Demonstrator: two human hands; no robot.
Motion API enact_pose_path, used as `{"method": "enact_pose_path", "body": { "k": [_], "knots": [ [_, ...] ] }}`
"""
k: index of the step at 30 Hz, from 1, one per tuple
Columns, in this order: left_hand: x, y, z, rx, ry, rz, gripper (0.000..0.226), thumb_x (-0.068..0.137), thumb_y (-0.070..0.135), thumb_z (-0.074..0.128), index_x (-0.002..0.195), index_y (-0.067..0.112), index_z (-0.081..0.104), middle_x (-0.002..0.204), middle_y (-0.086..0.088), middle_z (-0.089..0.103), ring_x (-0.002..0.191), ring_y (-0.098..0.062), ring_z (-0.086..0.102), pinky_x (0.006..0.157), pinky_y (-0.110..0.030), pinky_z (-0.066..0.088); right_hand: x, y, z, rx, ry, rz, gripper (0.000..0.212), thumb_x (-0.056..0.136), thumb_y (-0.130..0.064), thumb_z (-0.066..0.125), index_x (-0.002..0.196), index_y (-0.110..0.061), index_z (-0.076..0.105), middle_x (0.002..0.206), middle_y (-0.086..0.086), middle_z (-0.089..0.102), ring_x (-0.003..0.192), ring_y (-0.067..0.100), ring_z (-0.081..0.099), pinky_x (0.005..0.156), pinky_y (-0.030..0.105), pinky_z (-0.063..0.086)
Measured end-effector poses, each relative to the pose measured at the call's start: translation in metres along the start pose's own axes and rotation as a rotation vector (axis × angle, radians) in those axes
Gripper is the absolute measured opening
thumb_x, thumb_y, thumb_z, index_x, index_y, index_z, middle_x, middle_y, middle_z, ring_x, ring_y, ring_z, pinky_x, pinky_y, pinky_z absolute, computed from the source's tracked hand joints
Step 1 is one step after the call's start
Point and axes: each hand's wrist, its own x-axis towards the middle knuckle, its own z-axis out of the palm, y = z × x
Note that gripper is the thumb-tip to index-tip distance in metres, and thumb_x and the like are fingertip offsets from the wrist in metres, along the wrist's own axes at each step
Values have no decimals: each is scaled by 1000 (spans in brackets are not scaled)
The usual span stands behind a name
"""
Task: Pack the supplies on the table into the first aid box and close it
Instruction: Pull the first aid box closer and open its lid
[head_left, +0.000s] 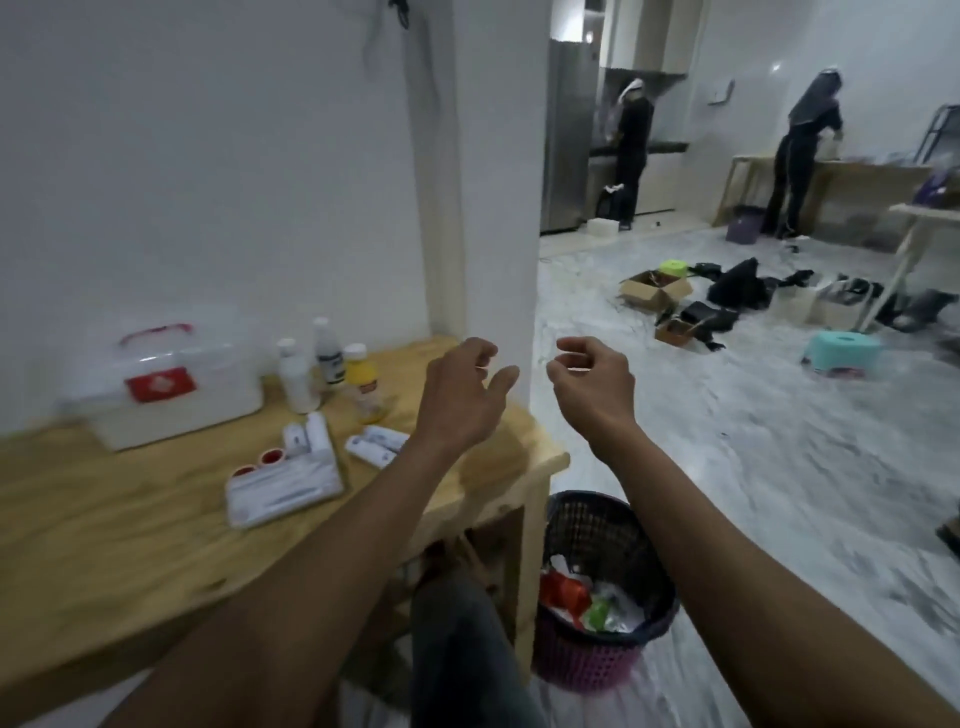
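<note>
Above table (130, 519): both hands (462, 395) apparently empty.

White walls (208, 156), marbled floor (727, 441), wooden table (104, 519), steel fridge (566, 135).

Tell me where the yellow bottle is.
The yellow bottle with a white cap stands on the wooden table, right of two white bottles, beyond the white tubes.

I see both bare forearms reach up toward mid-frame; left hand (462, 387) and right hand (592, 382) hang loosely curled, empty, near each other, apart.
</note>
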Motion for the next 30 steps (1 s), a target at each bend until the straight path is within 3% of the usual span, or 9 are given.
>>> {"method": "enact_pose_path", "body": {
  "k": [4,9,13,17,21,30],
  "knots": [
    [-24,-25,-49,50,69,-39,40,86,44,66,115,17,64,112,1,69,97,-13,65,88,-38,54,-31,-23,39,7,-132,-83,26,90,-19,62,115,-21,67,103,-5,69,88,9,67,62,9,42],
    [-49,-52,-104,95,151,-82,34,86,34,68,112,12,66,107,-1,71,94,-13,67,84,-34,55,-59,-45,87,13,-289,-209,19,90,-16,62,107,-18,71,100,-2,72,85,11,68,75,19,52],
    [-63,-77,-141,172,220,-128,33,85,32,70,111,11,67,106,-2,73,93,-13,69,80,-26,52,-71,-59,127,20,-411,-286,21,89,-16,63,108,-15,71,100,-2,73,86,9,67,67,5,45],
    [-68,-102,-175,251,280,-198,37,86,31,70,117,11,65,111,-3,71,97,-12,67,79,-25,52,-79,-77,168,49,-475,-319,22,88,-16,64,109,-15,71,97,-2,73,85,9,68,79,21,54],
    [-62,-130,-205,295,341,-233,40,86,30,70,120,12,64,116,-3,70,100,-12,66,78,-27,53,-79,-92,209,65,-535,-343,27,88,-12,62,115,-13,67,103,1,71,92,12,67,76,14,48],
    [-16,-208,-261,353,504,-279,40,89,31,66,122,11,62,126,-9,63,117,-24,57,94,-26,36,-63,-113,314,73,-502,-266,37,95,-24,59,131,-19,56,133,1,58,118,15,56,94,29,49]
  ]
}}
